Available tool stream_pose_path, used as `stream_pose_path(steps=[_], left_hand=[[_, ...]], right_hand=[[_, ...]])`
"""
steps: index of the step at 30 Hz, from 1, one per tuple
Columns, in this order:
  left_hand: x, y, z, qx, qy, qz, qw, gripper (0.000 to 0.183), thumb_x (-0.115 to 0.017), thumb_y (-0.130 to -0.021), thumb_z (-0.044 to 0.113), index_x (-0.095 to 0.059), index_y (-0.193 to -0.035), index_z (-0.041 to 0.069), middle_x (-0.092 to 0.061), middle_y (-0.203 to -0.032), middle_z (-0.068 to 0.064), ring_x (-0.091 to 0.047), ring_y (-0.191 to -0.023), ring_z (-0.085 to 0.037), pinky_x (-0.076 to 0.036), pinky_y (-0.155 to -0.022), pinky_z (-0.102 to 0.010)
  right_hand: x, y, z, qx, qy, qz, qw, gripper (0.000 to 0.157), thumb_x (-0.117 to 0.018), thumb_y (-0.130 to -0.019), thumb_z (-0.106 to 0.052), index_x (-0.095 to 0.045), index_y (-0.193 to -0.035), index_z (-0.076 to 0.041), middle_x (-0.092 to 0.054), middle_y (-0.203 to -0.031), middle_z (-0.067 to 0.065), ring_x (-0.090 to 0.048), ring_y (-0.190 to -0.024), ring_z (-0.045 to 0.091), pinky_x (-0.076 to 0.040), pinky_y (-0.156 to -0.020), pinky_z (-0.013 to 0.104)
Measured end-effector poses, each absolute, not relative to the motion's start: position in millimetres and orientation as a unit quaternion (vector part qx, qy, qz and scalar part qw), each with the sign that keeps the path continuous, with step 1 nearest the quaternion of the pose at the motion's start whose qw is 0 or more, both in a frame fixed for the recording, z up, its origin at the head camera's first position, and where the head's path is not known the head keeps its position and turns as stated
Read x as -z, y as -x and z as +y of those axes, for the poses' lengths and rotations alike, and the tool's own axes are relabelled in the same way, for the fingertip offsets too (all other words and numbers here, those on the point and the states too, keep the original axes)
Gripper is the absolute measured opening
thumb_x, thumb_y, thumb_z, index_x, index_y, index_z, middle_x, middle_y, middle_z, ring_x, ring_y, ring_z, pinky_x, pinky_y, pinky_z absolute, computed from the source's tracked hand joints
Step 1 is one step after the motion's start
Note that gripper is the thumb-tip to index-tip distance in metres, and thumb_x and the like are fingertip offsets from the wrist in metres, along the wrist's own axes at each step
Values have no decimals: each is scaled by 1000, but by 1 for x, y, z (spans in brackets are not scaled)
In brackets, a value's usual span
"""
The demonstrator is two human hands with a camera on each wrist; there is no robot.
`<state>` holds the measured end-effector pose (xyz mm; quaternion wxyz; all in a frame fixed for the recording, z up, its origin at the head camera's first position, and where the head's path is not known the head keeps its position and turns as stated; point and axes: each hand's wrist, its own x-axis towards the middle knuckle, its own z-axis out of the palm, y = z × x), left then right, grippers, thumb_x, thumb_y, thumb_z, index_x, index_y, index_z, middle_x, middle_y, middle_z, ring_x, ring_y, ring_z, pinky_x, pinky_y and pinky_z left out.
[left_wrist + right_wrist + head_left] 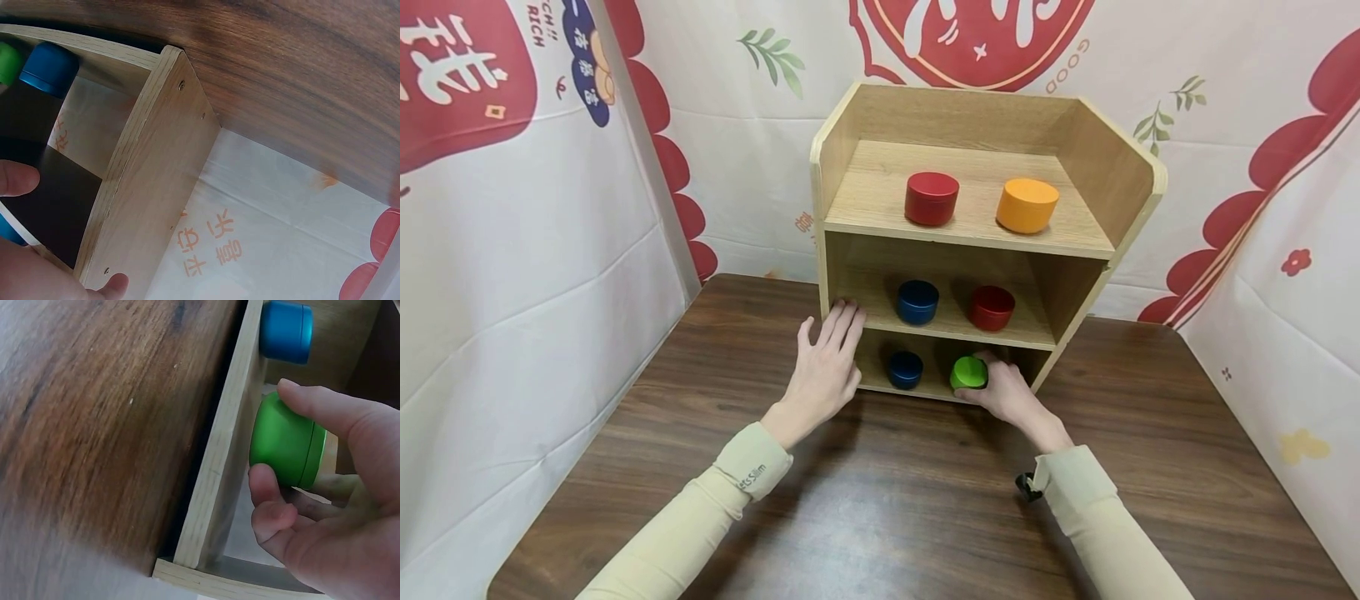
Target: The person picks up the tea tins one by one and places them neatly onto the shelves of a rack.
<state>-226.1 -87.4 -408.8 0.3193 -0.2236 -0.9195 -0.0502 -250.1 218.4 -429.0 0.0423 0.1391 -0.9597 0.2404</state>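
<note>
My right hand (1009, 393) pinches a small round green tin (968, 372) at the right of the bottom compartment of a wooden shelf unit (970, 233). In the right wrist view its thumb lies on one side of the green tin (284, 440) and fingers on the other. A dark blue tin (906, 370) stands to the left in that compartment. My left hand (826, 367) rests at the unit's left front edge with longer fingers extended. In the left wrist view, its thumb touches the outside of the side panel (144, 169), while another fingertip shows in front of the compartment.
On the middle shelf stand a blue tin (917, 302) and a dark red tin (992, 308). The top shelf bears a red tin (931, 200) and an orange tin (1027, 206). The unit stands on a dark wooden table (880, 500), with printed cloth (737, 167) hanging behind and beside it.
</note>
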Motion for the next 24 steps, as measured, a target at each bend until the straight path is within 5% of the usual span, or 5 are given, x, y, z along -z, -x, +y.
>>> stream_pose_path(steps=[17,24], left_hand=[[409,227,-86,62,224,-921,313,76,-56,-81,14,-28,-151,7,-30,-157,-10,-24,-147,-25,-23,-108,-61],[402,218,-86,62,216,-922,316,71,-57,-82,15,-34,-148,4,-35,-154,-12,-29,-145,-27,-27,-106,-62]], right_hand=[[434,255,220,-228,-125,-965,6,74,-77,-78,-31,-46,-135,5,-64,-107,23,-61,-88,32,-50,-81,46],[414,227,205,-186,-136,-972,48,85,-77,-76,-40,-40,-140,2,-49,-120,31,-63,-85,39,-52,-72,52]])
